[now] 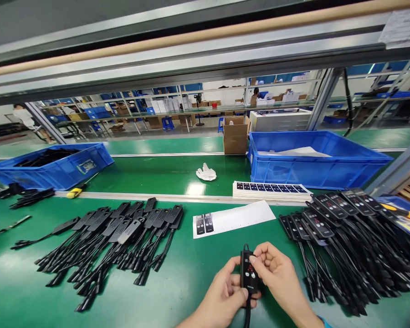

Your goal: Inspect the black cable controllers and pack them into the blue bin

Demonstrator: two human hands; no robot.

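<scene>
Two hands (225,291) (280,273), red-marked controller (248,273)

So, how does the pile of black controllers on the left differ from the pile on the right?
The left pile shows plain black faces; the right pile shows printed button labels. The left pile lies fanned and flat on the green table; the right pile is stacked thicker, its cables more tangled. Both are black corded units.

blue bins (314,164): 2 | cardboard box (235,135): 1 | sticker sheet (233,218): 1 | hands (222,296): 2
</scene>
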